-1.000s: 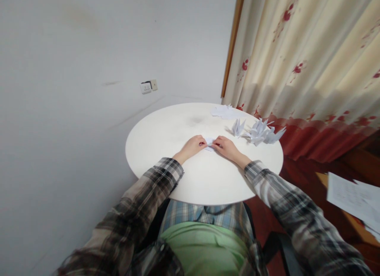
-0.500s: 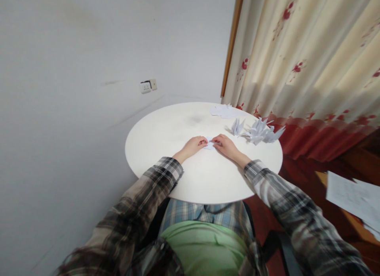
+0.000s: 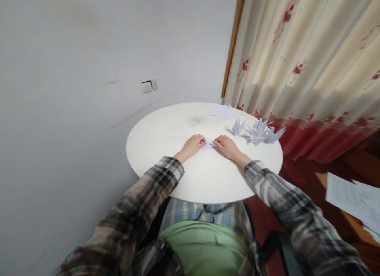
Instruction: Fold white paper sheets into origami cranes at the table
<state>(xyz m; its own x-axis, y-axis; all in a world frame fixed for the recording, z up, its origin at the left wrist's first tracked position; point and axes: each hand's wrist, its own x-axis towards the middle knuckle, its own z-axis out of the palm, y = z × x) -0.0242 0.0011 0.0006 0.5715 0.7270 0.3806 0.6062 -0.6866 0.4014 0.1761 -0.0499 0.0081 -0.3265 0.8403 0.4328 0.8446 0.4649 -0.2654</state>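
A small piece of folded white paper (image 3: 209, 145) lies on the round white table (image 3: 204, 181) in front of me. My left hand (image 3: 194, 144) pinches its left side, fingertips pressed together at the edge. On the opposite side my right hand (image 3: 225, 144) grips the paper between thumb and fingers. A crease or folded edge runs across the paper between my hands; its outer ends are hidden under my fingers.
Several folded paper cranes (image 3: 257, 132) stand at the table's right, one of them (image 3: 238, 127) a little apart. Flat white paper sheets (image 3: 222, 111) lie at the far edge. Printed sheets (image 3: 350, 197) rest on a wooden surface at right. A wall with a socket (image 3: 146, 87) is behind.
The middle of the paper now looks flatter, with a straight fold line across it. My hands have shifted only slightly and still hold both sides.
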